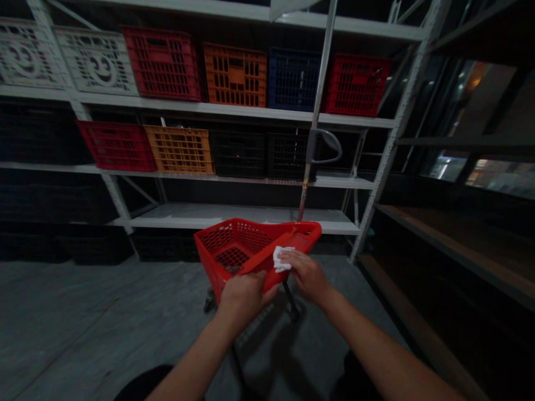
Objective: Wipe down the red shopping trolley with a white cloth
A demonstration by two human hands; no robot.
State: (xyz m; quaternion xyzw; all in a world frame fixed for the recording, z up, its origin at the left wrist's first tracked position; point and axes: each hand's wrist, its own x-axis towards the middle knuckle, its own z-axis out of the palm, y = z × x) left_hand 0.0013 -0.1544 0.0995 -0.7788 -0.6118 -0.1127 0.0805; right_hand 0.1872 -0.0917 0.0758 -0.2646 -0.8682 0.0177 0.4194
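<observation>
A red plastic shopping cart [209, 259] with a perforated basket stands on dark legs in front of me. My left hand [244, 295] is closed around its near edge, the thumb over the top. With my right hand [307, 272] I press a crumpled white cloth [283, 259] against the red panel by the handle, to the right of the basket. The cloth could be a paper wipe; its exact kind is hard to tell. Part of the cart's lower frame is hidden behind my hands and forearms.
Behind the cart stands a white metal rack [251, 110] with red, orange, blue, yellow, black and white plastic crates. A metal pole [321, 83] with a grey grip rises just behind the cart. Brown shelving [455, 245] runs along the right. The floor [83, 317] is grey.
</observation>
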